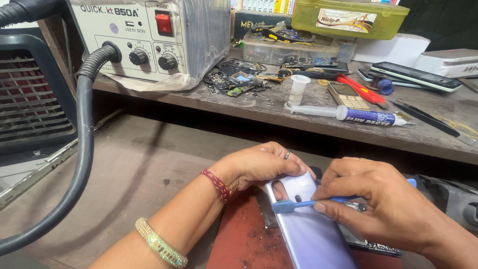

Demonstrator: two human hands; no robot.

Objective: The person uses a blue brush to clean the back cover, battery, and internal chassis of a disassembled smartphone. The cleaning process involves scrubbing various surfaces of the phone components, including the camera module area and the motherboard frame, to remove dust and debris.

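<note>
The left hand (259,167) was clamped over the top end of the phone (311,224), pinning its lilac back down on the red mat (239,239). The right hand (388,204), just beside it, pinched a blue brush (298,203) whose head lay across the phone below the left fingers. Short, light strokes along the edge would seem wisest, with the left grip firm so the phone could not slide. Beyond both hands, on the counter (298,107), lay a syringe (348,114).
</note>
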